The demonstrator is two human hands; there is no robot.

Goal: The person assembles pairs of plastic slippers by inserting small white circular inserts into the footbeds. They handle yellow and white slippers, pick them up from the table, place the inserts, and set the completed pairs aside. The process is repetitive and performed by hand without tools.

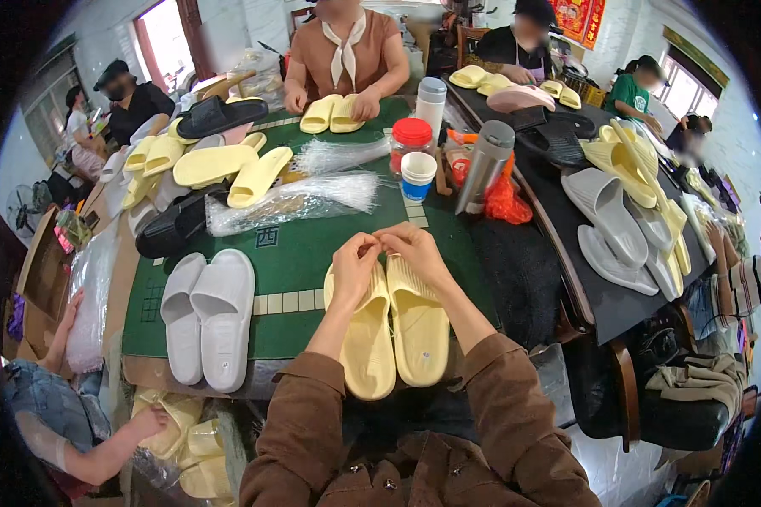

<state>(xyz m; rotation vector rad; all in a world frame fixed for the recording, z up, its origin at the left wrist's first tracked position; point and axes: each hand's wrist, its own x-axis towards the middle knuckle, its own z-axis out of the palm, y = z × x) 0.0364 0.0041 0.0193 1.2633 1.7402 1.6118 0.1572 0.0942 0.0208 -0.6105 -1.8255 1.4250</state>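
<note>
A pair of pale yellow slippers (421, 338) lies side by side on the green mat, toes pointing away from me. Over their toe ends, my left hand (355, 264) and my right hand (414, 252) meet with fingertips pinched together. What the fingers hold, if anything, is too small to make out. To the left, a pair of light grey slippers (221, 321) rests near the mat's front edge. Beyond my hands lie bundles of thin clear plastic strands (334, 194), partly in clear wrapping.
Loose yellow slippers (258, 177) and a black slipper (171, 226) lie at the left. Past my hands stand a paper cup (417, 176), a red-lidded jar (410, 144) and a steel flask (487, 165). More slippers crowd the right table; co-workers sit around.
</note>
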